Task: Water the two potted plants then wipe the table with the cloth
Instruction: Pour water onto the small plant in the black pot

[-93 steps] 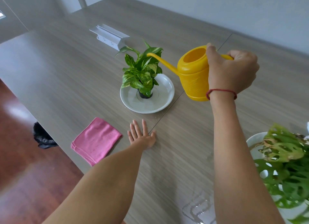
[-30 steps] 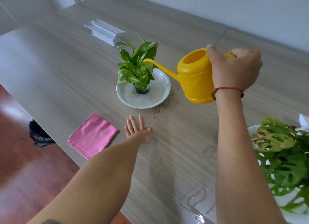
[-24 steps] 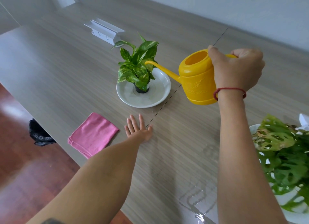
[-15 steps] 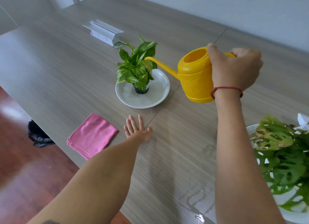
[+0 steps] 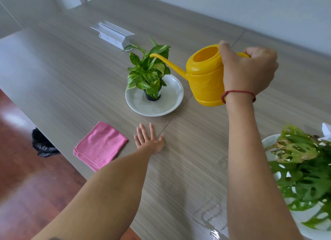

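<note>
My right hand (image 5: 249,71) grips the handle of a yellow watering can (image 5: 204,78), held above the table with its spout over the leaves of a small potted plant (image 5: 148,73). That plant stands in a black pot on a white dish (image 5: 172,105). My left hand (image 5: 149,140) lies flat on the wooden table (image 5: 71,75), fingers spread, holding nothing. A folded pink cloth (image 5: 100,145) lies just left of it near the table's edge. A second plant (image 5: 304,171) with holed leaves stands in a white dish at the right edge.
A puddle of water (image 5: 209,220) lies on the table near the front, left of the second plant. A white power strip block (image 5: 112,34) stands at the back. A black bag (image 5: 43,143) sits on the red floor beyond the table's left edge.
The watering can has stayed over the small plant with only slight shifts up and down. My left hand has not moved.
</note>
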`<action>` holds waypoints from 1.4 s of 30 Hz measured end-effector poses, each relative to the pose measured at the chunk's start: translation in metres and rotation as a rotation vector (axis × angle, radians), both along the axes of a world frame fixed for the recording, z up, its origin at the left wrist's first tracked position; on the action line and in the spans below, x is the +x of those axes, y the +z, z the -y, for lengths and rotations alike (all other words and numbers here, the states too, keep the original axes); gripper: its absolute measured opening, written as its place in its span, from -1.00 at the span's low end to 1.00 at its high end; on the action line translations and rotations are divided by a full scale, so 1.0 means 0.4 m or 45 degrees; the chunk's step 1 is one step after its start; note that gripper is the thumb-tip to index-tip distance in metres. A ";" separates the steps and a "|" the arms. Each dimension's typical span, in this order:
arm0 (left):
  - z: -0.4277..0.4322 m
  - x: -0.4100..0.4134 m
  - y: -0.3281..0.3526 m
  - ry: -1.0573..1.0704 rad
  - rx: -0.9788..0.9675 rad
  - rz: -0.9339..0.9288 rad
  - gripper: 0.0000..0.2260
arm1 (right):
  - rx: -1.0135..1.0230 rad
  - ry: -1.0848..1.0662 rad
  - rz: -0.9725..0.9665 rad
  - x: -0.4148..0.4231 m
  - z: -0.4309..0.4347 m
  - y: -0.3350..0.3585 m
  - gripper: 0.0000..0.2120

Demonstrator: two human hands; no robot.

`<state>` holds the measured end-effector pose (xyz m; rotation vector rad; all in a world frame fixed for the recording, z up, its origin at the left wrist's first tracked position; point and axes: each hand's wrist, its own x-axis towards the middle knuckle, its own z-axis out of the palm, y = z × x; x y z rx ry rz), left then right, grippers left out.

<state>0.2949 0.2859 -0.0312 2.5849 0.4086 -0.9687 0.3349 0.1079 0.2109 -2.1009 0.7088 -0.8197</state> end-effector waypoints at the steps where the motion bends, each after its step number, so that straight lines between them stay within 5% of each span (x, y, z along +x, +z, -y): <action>1: 0.000 0.000 0.000 -0.001 0.000 -0.002 -0.36 | -0.011 -0.002 -0.004 0.000 0.001 0.001 -0.48; 42: 0.001 0.002 -0.002 0.019 0.016 0.009 -0.37 | 0.003 0.062 0.112 0.026 -0.020 -0.035 -0.43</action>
